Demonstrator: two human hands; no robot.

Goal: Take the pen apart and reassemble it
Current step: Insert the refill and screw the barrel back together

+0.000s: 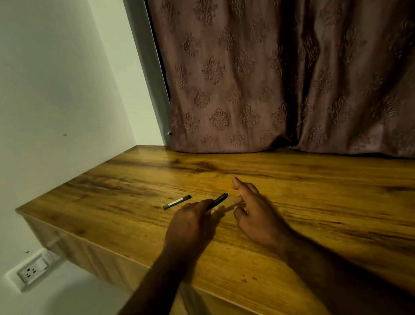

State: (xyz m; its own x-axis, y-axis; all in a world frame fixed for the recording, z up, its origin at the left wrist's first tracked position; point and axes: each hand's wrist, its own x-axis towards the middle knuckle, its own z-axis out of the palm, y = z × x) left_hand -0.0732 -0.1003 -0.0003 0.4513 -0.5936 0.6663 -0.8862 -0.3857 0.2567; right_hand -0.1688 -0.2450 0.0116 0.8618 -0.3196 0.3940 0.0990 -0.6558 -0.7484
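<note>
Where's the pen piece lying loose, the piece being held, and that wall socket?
loose pen piece (177,202): head view, middle of its light band.
held pen piece (220,199): head view, exposed end.
wall socket (32,270): head view, faceplate centre.

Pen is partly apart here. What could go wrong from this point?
The loose pen piece lies unattended on the smooth wooden table, left of the left hand; it might roll or get knocked off. The right hand is open and empty, so the pen body rests in one hand's grip and may slip.
</note>
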